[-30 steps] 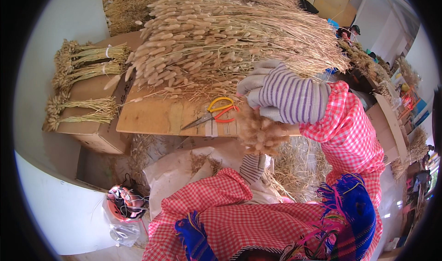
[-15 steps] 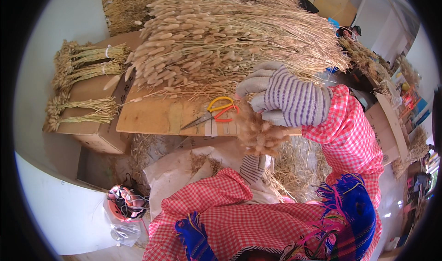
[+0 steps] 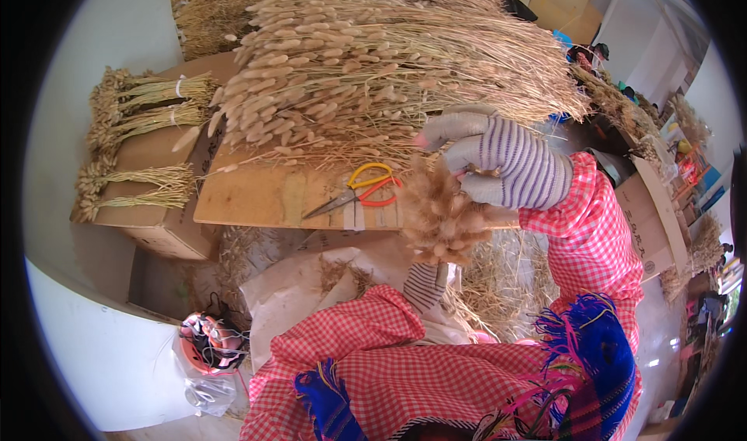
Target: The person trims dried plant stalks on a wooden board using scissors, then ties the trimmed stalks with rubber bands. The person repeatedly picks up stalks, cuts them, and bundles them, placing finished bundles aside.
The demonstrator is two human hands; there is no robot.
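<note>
A bunch of fluffy dried grass heads [image 3: 443, 215] stands upright in front of me, at the table's near edge. Below the heads my left hand [image 3: 426, 285], in a striped glove, is closed around the bunch; its fingertips are mostly hidden. My right hand [image 3: 498, 157], also gloved, hovers over the upper right of the heads with fingers apart and nothing visible in them. Left of the bunch, scissors [image 3: 354, 192] with one yellow and one red handle lie on the wooden board [image 3: 264, 196]. Behind them spreads a large pile of dried grass [image 3: 350, 67].
Tied bundles [image 3: 156, 184] rest on a cardboard box [image 3: 148, 223] at the left. A pink container [image 3: 208, 344] of tangled items stands lower left. Another carton [image 3: 650, 215] is at the right. Loose straw [image 3: 506, 277] and a pale sheet [image 3: 288, 285] lie below the board.
My right hand has lifted slightly and shifted right, away from the bunch, uncovering more of its heads. My left hand has stayed in place with the bunch.
</note>
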